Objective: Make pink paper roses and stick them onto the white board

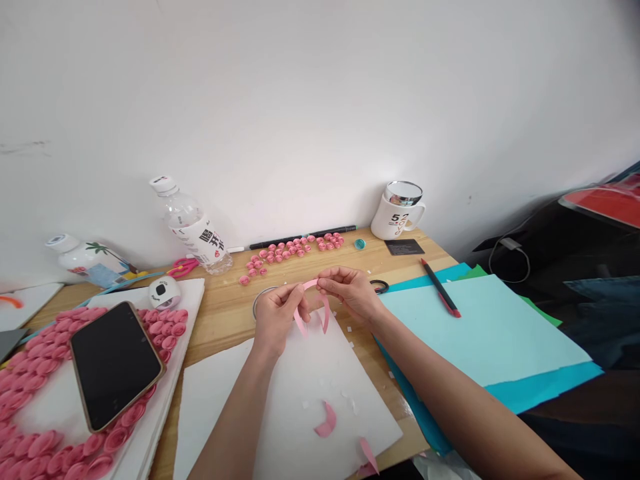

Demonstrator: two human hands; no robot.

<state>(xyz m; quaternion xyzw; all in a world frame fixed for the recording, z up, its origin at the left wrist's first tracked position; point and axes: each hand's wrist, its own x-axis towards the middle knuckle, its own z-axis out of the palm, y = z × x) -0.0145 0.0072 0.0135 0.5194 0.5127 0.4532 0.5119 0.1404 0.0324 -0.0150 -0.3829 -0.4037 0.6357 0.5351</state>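
Note:
A thin pink paper strip [325, 315] is stretched between my two hands above a white sheet [310, 380], its curled ends hanging down. The fingers of my left hand [278, 313] pinch it on one side. Thumb and forefinger of my right hand [350, 291] grip it a short way along. On the white sheet lie a curved pink paper scrap [326, 420] and tiny white bits. Another pink scrap [369, 456] rests at the sheet's near edge. Behind my left hand, a round ring-shaped item [258, 301] is partly hidden. A black scissor handle [381, 287] shows beyond my right wrist.
Small rolled pink paper roses [285, 251] line the back near a black pen [300, 238]. A bottle [197, 230] and a mug [395, 215] stand by the wall. At left, a phone [117, 363] lies on a rose-covered board [193, 300]; coloured paper [480, 333] lies right.

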